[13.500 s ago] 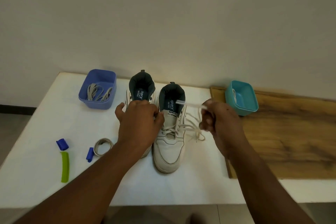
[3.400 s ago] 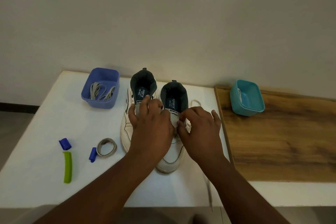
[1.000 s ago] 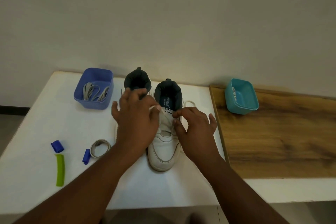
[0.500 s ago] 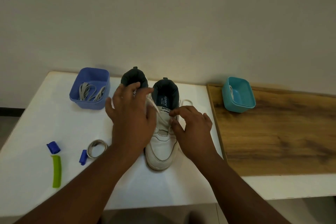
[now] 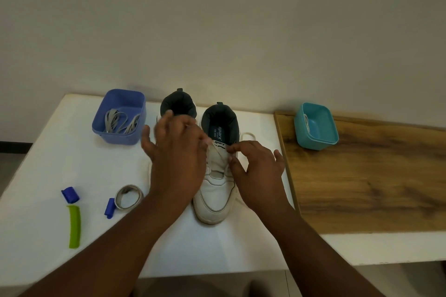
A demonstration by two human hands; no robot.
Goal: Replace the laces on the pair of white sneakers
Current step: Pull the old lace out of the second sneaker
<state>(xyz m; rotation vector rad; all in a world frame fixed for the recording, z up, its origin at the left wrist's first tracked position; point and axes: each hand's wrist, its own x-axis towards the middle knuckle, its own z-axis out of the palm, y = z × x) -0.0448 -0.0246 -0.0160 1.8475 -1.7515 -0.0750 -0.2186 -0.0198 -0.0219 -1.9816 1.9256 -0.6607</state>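
Two white sneakers with dark collars stand side by side on the white table (image 5: 48, 176). My left hand (image 5: 176, 159) hovers over the left sneaker (image 5: 178, 103) and hides most of it. Its fingertips pinch a white lace (image 5: 218, 152) that runs down across the tongue of the right sneaker (image 5: 212, 200). My right hand (image 5: 255, 171) pinches that sneaker's right eyelet edge between forefinger and thumb, the other fingers spread. A loop of the lace (image 5: 247, 134) lies behind this hand.
A violet tub (image 5: 118, 137) at the back left holds grey laces. A teal tub (image 5: 316, 137) with a white lace in it stands on the wooden board (image 5: 362, 176) to the right. A coiled grey lace (image 5: 128, 196), two blue caps (image 5: 70, 194) and a green strip (image 5: 74, 225) lie front left.
My left hand has lifted up and back over the left sneaker, drawing the lace with it. My right hand stays at the eyelets. Fewer lace crossings show than 13.5 s ago.
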